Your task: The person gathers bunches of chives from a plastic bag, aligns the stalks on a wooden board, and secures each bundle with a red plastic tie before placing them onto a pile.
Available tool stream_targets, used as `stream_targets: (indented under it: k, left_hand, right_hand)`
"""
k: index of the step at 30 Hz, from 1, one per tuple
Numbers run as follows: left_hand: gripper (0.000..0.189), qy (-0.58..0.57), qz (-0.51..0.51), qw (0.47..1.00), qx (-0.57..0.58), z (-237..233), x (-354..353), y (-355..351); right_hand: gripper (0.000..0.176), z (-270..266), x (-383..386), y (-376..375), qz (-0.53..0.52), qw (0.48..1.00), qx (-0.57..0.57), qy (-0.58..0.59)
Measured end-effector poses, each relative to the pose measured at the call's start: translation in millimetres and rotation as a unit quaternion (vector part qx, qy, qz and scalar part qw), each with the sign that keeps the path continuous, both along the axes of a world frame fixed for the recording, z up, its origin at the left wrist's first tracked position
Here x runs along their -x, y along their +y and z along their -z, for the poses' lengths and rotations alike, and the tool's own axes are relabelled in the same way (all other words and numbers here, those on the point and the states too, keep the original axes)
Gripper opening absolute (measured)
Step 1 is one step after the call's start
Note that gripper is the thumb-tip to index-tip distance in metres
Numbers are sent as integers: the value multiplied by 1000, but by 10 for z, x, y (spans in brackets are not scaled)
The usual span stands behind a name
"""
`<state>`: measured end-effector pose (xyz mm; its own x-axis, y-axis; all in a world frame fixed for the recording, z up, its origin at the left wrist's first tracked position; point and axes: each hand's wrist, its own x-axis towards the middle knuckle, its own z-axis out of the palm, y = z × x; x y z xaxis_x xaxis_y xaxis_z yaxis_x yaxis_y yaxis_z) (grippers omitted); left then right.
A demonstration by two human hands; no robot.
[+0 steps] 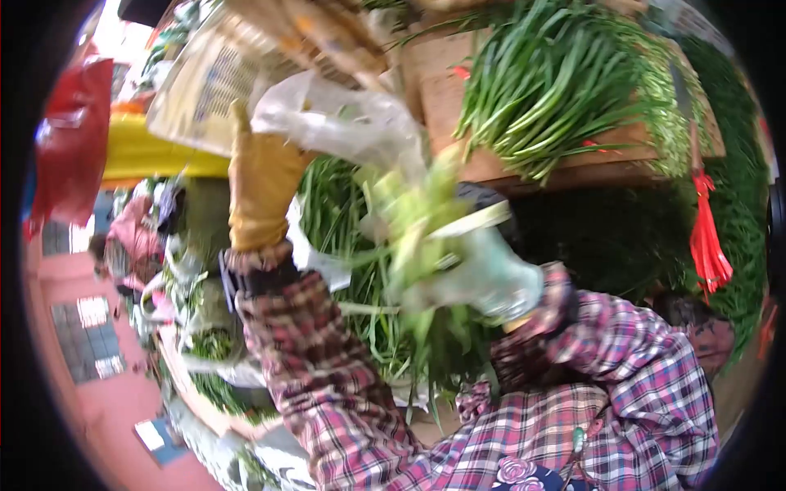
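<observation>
Both arms are up, plaid sleeves (pixel 327 360) rising from the bottom of the frame. The left hand (pixel 260 188), in a mustard-yellow glove, is raised left of centre with its thumb pointing up. It is closed on the edge of a clear plastic bag (pixel 344 119), which billows to the right, just above the middle of the picture.

The right hand (pixel 491 282) wears a pale greenish glove and sits right of centre, clenched around a bunch of greens (pixel 413 221). The bunch is smeared with motion blur. Its pale stalk ends point up toward the bag and its darker leaves trail down between the two forearms. The top of the bunch sits right under the lower edge of the bag. Through the blur I cannot tell whether the two are touching or whether the stalks have entered the bag's mouth.

Behind them, a heap of long green chives (pixel 557 82) fans across a wooden tabletop (pixel 573 168) at the upper right. A red tassel (pixel 708 241) hangs off its right end, against more dark greenery. At the upper left a printed sack (pixel 209 82) tilts above the yellow glove, with a red bag (pixel 74 139) at the far left edge and a band of yellow (pixel 147 151) just beside it. At the lower left there is a reddish floor (pixel 106 409), with more bundled greens (pixel 213 344) lying just left of the left forearm.
</observation>
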<state>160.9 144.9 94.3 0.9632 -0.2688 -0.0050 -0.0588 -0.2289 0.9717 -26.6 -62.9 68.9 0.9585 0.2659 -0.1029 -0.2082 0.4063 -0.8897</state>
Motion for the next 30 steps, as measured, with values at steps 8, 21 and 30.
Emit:
stream_targets:
  k: [8,21,30]
  left_hand:
    - [72,345,340,793,370,-485,1357,-469]
    - [107,530,286,506,617,229,3086,-2709]
    - [73,616,221,438,617,930,2928,-3573]
  right_hand:
    - [64,-38,176,-1325,271,937,-220,-30]
    - [37,-887,1525,-2484,211,880,-87,-416]
    - [29,-743,2203,-2436,92,832,213,-504]
